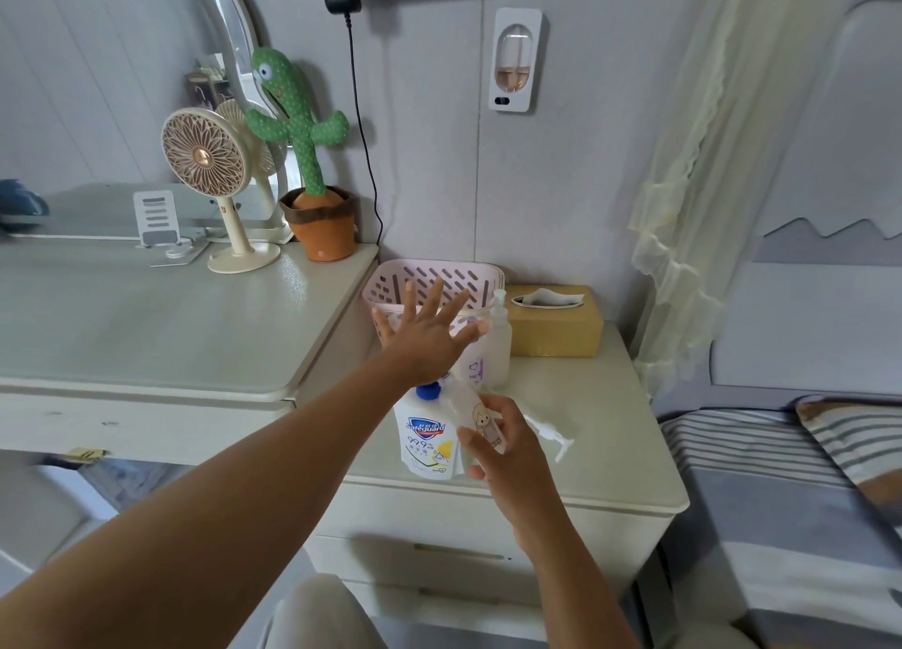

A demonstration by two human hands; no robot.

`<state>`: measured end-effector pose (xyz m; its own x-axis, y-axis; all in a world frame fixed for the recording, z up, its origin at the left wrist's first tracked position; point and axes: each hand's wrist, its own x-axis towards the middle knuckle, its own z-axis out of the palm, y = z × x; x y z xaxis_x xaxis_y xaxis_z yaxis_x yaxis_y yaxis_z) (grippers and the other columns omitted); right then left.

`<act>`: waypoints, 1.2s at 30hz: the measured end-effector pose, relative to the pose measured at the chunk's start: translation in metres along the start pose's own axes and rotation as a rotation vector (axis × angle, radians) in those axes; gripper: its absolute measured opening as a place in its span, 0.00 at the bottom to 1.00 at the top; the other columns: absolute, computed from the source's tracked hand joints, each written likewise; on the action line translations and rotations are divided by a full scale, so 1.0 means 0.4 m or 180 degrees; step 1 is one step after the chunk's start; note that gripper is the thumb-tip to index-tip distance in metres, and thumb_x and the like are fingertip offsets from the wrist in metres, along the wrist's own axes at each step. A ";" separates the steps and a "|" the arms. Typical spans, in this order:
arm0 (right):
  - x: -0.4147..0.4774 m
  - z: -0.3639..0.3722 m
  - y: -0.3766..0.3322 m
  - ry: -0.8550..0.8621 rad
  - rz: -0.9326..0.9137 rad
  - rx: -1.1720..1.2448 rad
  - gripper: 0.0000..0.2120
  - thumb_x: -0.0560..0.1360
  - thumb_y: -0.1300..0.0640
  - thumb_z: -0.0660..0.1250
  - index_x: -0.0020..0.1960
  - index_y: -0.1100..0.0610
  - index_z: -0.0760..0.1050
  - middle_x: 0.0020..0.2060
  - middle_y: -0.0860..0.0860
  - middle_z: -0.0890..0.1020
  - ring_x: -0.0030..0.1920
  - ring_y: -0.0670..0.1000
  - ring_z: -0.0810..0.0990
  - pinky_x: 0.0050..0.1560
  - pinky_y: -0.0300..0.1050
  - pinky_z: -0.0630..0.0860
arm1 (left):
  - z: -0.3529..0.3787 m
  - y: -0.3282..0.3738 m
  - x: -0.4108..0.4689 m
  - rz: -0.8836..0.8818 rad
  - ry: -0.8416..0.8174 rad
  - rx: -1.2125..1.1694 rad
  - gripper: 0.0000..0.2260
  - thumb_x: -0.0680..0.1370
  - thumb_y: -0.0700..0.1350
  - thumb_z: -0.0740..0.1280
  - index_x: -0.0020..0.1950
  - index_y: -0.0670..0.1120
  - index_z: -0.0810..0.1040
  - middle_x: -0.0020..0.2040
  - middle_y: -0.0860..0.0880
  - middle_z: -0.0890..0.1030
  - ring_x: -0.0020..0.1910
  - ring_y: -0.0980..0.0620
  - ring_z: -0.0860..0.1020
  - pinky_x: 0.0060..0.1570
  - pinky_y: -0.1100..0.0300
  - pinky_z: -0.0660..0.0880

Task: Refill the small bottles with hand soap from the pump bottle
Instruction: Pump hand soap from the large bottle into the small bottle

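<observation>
- Step, judged: stand small bottle (481, 419) upright beside soap container (427, 441) before filling; the free hand should steady the container.
- Right hand (510, 453): fingers wrapped round small bottle, near nightstand (615, 453) front edge.
- Left hand (424, 338): fingers splayed, empty, over back-left corner.
- Small bottle: clear, tilted, cartoon-figure sticker.
- Soap container: white, blue cap, printed label.

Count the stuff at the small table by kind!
Bottles: 4 (Safeguard bottle, held bottle, purple bottle, frosted bottle)
Basket: 1
Tissue box: 1
Loose pump: 1
Total: 7
</observation>
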<state>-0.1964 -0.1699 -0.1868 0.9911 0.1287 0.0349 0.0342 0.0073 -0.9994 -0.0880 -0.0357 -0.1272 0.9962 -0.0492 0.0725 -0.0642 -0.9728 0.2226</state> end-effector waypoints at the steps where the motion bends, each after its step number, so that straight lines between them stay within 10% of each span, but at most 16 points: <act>1: 0.000 0.001 0.003 0.0008 0.0020 0.0026 0.16 0.76 0.60 0.67 0.62 0.52 0.69 0.55 0.49 0.78 0.50 0.45 0.78 0.35 0.32 0.76 | 0.005 -0.002 -0.001 -0.0041 -0.0028 -0.0067 0.28 0.76 0.69 0.44 0.75 0.63 0.46 0.77 0.55 0.38 0.75 0.46 0.34 0.64 0.33 0.31; 36: 0.011 -0.002 0.020 0.0029 0.0003 -0.0064 0.16 0.75 0.59 0.68 0.61 0.50 0.70 0.55 0.50 0.78 0.51 0.47 0.79 0.37 0.37 0.78 | 0.008 -0.005 -0.001 -0.0098 -0.0196 -0.0288 0.28 0.76 0.69 0.44 0.75 0.64 0.45 0.77 0.55 0.39 0.75 0.46 0.34 0.65 0.33 0.31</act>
<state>-0.1917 -0.1702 -0.1946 0.9922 0.1196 0.0339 0.0357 -0.0128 -0.9993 -0.0879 -0.0347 -0.1309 0.9993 -0.0362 0.0051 -0.0360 -0.9498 0.3108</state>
